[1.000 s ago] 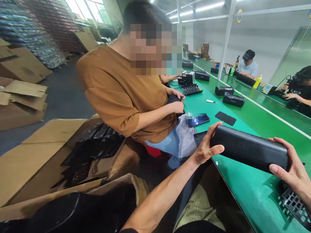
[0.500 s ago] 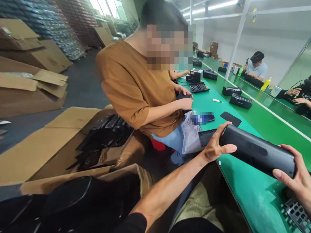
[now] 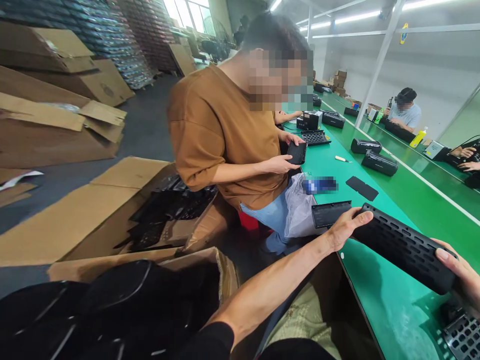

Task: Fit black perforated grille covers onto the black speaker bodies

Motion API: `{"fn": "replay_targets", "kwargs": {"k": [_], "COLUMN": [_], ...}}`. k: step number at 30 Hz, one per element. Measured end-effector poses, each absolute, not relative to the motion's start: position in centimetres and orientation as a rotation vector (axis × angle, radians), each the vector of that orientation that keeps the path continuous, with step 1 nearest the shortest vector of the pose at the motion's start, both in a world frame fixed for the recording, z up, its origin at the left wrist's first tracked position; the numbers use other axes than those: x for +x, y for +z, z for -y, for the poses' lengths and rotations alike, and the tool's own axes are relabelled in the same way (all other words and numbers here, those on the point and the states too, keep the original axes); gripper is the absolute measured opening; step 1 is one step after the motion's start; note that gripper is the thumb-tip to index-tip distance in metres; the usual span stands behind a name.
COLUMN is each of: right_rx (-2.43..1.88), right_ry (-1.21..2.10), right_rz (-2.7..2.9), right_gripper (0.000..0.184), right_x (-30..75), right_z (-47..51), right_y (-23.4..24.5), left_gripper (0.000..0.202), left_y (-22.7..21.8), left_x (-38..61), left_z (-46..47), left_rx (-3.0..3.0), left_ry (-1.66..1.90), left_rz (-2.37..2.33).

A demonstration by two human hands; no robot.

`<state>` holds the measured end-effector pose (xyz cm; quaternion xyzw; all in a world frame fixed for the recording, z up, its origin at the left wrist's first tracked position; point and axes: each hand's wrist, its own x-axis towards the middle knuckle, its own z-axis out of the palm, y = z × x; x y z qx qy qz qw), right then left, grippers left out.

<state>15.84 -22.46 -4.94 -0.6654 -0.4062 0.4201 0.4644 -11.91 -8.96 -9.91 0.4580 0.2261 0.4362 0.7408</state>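
Above green worktop [image 3: 378, 290], both curled hands [image 3: 344, 231] clamp opposite ends of a perforated black casing [image 3: 405, 247].

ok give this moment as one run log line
grip: left hand and right hand at opposite ends of black slotted housing | below: green table | beside left hand: black shell
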Motion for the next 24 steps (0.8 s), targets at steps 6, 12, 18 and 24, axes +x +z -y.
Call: {"fn": "replay_targets", "kwargs": {"k": [6,12,18,24], "right_rx": [-1.592,-1.824,-1.457,-1.372], "right_ry": [1.125,0.552,-0.511,-0.565], "right_rz": [0.915,1.424,2.520,2.548], "right_gripper": [0.054,0.092,0.088,0.084], "right_x": [15.8,17.1,13.7,14.2], "right_z": [22.2,21.5,20.1,17.9], "right_y": [-5.5,-5.0,-3.5,-4.6], "left_gripper": [0.082,0.079,0.091,0.113], "left_y": [-10.5,-11.4,-11.6,-10.6], "left_x": [-12.7,-11.9,-10.6,-10.0], "left_z": [9.0,8.9,9.1,8.1], "left_rx": [0.980,1.047,1.030,1.334], "left_ry": [0.930,1.069,0.980,0.912], "left_rz": [-0.405,-0.555,-0.654,-0.725]}}
